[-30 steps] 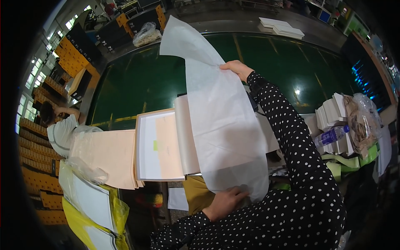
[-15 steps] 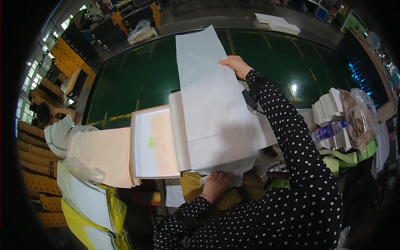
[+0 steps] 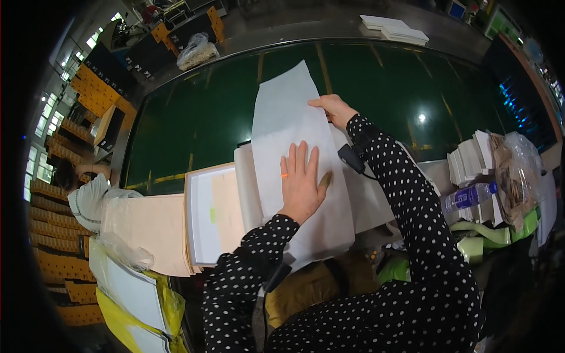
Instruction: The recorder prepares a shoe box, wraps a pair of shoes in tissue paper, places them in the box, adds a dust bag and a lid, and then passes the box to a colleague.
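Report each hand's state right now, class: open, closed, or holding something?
Left hand: open, spread palm-down over the white sheet, not gripping it.
Right hand: closed, holding the sheet's right edge, thumb on top.

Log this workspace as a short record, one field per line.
Left side: left grip open, palm down, fingers spread on white sheet
Right side: right grip pinching the sheet's right edge, thumb on top
Left of sheet: open shallow box with peach paper and green tag
Farther left: peach sheets
Far right: bottle with purple label
Beyond: green tabletop
Other person: at left edge
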Motion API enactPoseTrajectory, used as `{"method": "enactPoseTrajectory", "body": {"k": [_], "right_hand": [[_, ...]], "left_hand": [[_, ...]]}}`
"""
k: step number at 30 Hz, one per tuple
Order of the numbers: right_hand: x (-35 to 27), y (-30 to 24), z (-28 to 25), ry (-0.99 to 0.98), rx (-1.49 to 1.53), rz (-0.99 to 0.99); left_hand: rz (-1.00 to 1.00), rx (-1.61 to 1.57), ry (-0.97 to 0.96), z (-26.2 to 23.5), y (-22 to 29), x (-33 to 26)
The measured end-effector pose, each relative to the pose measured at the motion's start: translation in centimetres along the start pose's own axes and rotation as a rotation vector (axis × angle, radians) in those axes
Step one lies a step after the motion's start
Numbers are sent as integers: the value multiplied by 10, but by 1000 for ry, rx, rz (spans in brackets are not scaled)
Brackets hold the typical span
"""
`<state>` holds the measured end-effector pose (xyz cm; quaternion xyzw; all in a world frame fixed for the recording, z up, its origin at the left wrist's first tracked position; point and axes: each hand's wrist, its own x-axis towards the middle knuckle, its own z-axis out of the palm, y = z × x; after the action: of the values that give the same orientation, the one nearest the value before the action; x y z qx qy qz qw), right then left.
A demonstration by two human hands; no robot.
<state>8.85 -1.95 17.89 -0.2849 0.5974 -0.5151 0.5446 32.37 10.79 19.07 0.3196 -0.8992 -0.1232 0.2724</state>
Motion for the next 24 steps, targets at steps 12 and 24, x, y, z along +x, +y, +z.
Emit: {"method": "enactPoseTrajectory", "body": {"k": [12, 24], "right_hand": [[11, 8, -15, -58, -62, 196], [29, 19, -19, 20, -132, 185]], "left_hand": [[-143, 49, -374, 91, -34, -52], [-304, -391, -333, 59, -54, -31]]}}
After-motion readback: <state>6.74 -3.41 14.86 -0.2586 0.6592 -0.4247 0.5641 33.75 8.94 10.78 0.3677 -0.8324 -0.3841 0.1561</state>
